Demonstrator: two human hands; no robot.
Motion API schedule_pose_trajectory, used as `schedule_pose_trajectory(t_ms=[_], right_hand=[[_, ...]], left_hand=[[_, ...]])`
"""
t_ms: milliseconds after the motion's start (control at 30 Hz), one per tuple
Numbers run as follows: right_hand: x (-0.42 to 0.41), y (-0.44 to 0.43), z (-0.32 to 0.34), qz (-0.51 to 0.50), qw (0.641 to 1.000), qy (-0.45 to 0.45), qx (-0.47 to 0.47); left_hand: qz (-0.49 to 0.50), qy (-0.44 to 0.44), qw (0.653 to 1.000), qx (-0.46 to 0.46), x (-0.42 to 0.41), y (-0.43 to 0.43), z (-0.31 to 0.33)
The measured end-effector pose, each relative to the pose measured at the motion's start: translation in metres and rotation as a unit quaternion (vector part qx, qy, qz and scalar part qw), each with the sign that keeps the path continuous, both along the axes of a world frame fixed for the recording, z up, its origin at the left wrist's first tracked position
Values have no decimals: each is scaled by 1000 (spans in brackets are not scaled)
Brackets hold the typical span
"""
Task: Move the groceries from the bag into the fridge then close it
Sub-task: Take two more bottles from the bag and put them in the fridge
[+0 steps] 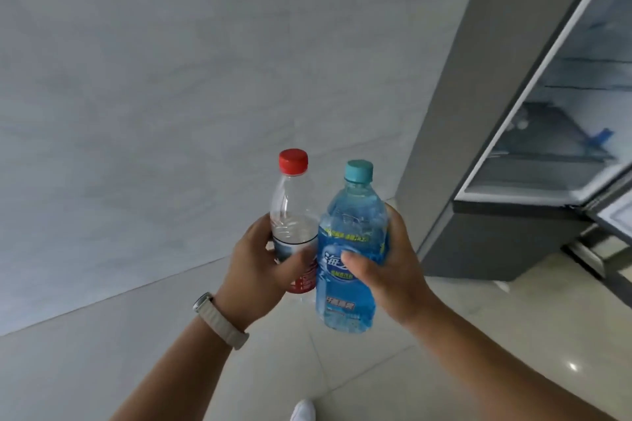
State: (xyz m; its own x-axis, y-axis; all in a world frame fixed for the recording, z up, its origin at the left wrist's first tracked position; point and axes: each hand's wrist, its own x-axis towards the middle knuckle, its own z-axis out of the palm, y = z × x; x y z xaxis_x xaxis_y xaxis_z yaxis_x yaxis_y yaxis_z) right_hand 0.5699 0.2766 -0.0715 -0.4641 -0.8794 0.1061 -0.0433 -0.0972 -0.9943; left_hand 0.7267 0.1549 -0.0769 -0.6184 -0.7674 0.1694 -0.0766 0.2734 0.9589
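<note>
Firstly, orientation: we see both bottles held nearly upright, long axes running bottom to top, caps uppermost; the blue bottle [349, 249] leans slightly, its base nearer us.
Left grasp: our left hand [260, 270] wraps the lower half of the clear bottle [290, 212], thumb [295, 260] across the label's front, the other fingers curled behind out of sight.
Right grasp: our right hand [386, 270] clasps the blue bottle at mid-height, thumb [352, 258] pressed on the label, the remaining fingers round its far side.
Position: both bottles are in the air in front of us, side by side; we cannot tell whether they touch. The fridge [478, 113] stands open, well apart to the right.
Clear bottle look: see-through plastic, red cap [293, 162], colourless liquid up to the shoulder, label pale above and red below.
Blue bottle look: tinted blue plastic, teal cap [358, 171], blue label with white characters and a yellow-green band.
Surroundings: a watch [222, 321] on the left wrist, a grey wall [171, 79], a pale tiled floor [513, 335], a white shoe [302, 410] at the bottom edge.
</note>
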Motion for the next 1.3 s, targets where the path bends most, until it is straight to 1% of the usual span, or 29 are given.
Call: schedule_pose_trajectory(t_ms=[133, 267, 467, 667, 767, 900, 967, 1033, 1133, 1300], right_hand=[[-8, 1, 0, -69, 998, 6, 5], [-23, 21, -5, -146, 989, 2, 13], [-63, 62, -10, -274, 961, -11, 20], [-122, 103, -24, -358, 932, -36, 33], [-167, 124, -30, -369, 928, -52, 30], [-242, 156, -31, -371, 928, -39, 13], [-280, 176, -31, -376, 926, -44, 6], [-314, 197, -31, -377, 925, -55, 6], [-365, 224, -28, -379, 924, -46, 14], [-435, 246, -21, -371, 927, -40, 26]], left_hand=[[-65, 15, 998, 2, -31, -22, -6], [-140, 19, 990, 12, -72, -23, -11], [-244, 5, 970, 7, -149, -1, -16], [-305, -21, 952, -8, -238, 31, -26], [-326, -35, 945, -11, -290, 50, -26], [-332, -49, 942, -18, -365, 80, -21], [-337, -57, 940, -11, -403, 97, -18], [-344, -68, 936, -22, -440, 116, -14], [-344, -62, 936, -35, -491, 143, -9], [-331, -51, 942, -16, -557, 172, -10]])
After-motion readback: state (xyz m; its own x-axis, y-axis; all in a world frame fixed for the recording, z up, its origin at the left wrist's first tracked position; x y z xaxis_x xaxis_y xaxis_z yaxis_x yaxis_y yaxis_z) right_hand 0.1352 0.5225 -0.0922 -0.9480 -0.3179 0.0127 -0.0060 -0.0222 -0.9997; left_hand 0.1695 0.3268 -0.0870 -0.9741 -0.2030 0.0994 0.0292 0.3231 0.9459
